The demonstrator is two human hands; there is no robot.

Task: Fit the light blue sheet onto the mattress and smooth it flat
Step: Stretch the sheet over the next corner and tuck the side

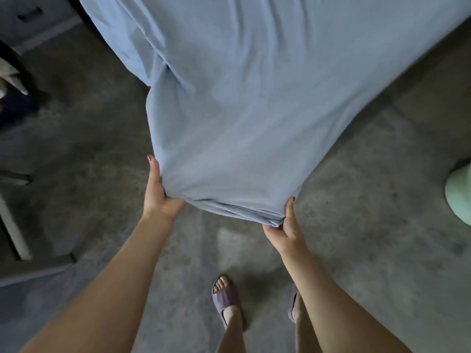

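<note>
Corner-fitting step: left hand [159, 193] and right hand [289, 225] each gripped the sheet's [242, 110] hem at 6 o'clock, over the mattress corner. Next, likely tucking under.

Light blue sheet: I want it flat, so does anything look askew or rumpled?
Yes. The light blue sheet shows long creases at the upper left, and its edge bunches between the left hand and right hand.

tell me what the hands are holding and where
Both grip the sheet at its near edge: left hand at the left corner, right hand at the right.
</note>
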